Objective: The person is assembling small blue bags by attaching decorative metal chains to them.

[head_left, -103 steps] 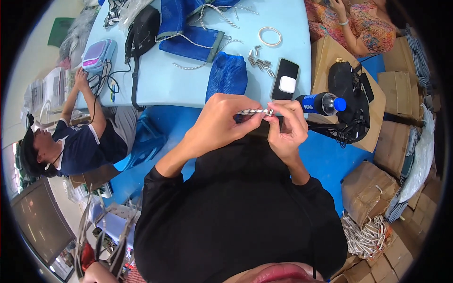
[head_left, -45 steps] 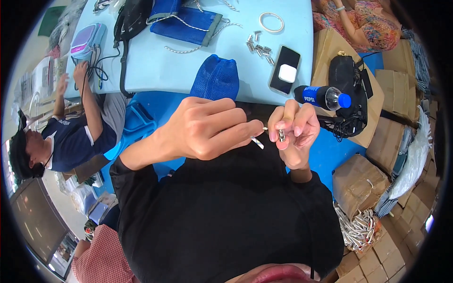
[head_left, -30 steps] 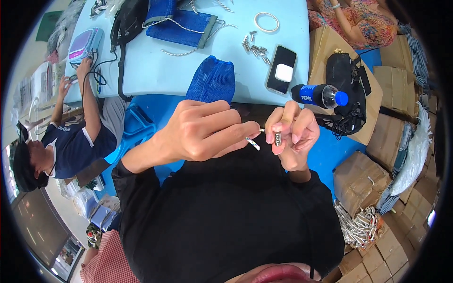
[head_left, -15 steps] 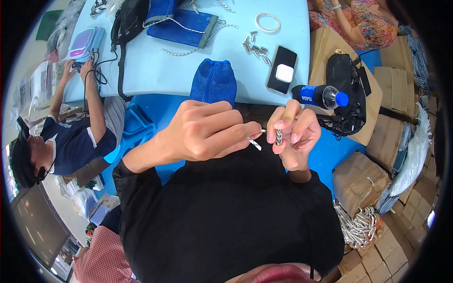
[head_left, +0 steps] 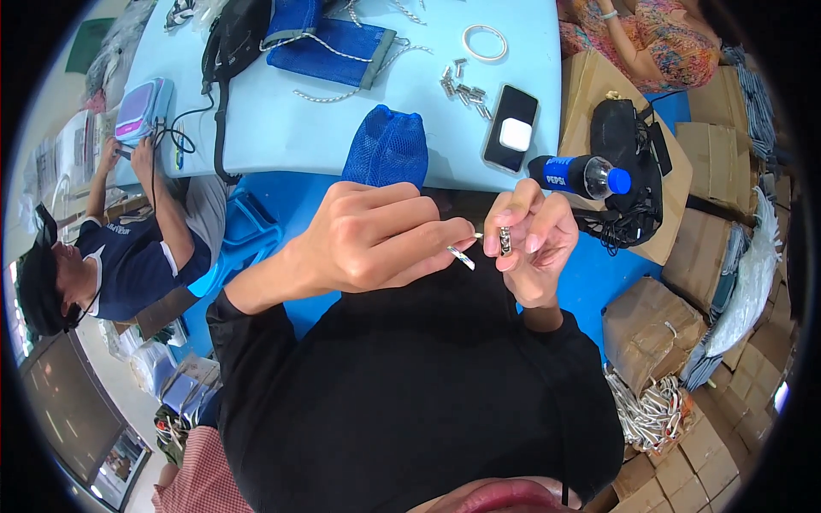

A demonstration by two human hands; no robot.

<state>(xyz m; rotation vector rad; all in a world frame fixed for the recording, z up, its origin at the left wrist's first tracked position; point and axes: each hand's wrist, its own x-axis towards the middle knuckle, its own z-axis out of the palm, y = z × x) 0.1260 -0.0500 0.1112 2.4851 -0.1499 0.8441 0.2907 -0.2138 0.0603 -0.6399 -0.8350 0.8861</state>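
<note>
Mesh bag (head_left: 386, 147) behind left hand (head_left: 380, 239), phone (head_left: 516, 102), bottle (head_left: 575, 175)

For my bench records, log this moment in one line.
left hand: pinching patterned cord | right hand: holding small metal fitting | table: blue mesh bag at near edge, loose metal pieces beyond

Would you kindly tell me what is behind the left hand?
Beyond the left hand, part of a blue mesh pouch shows against the pale table. The hand covers the pouch's near end, so whether it joins the held cord cannot be seen.
</note>
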